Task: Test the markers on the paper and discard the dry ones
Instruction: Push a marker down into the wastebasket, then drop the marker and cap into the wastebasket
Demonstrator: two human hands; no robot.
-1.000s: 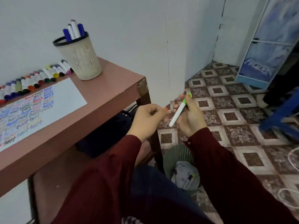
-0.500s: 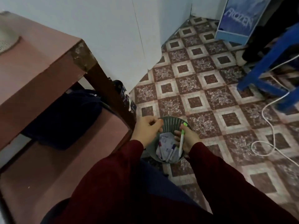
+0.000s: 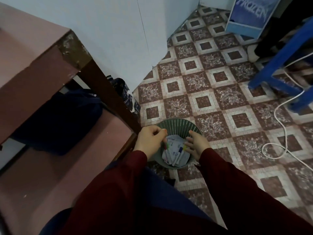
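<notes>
A green slotted waste basket [image 3: 177, 121] stands on the tiled floor beside the table leg. Inside it, several discarded markers [image 3: 179, 152] with red, green, blue and yellow caps lie on crumpled paper. The green-capped marker [image 3: 168, 145] lies among them, near the left side. My left hand [image 3: 150, 138] hovers over the basket's left rim with its fingers curled in; I see nothing held in it. My right hand [image 3: 198, 145] is over the right rim, fingers spread and empty. The test paper and the other markers are out of view.
The brown table [image 3: 33, 53] fills the upper left, with a dark blue bag [image 3: 59, 119] on its lower shelf. A blue stool [image 3: 279, 65] and a white cable [image 3: 277, 116] lie to the right. A blue "Frozen" box [image 3: 249, 16] stands against the far wall.
My view swung from the tabletop down to the basket. My right hand carried the green-capped marker over the basket and let it go; it now lies inside.
</notes>
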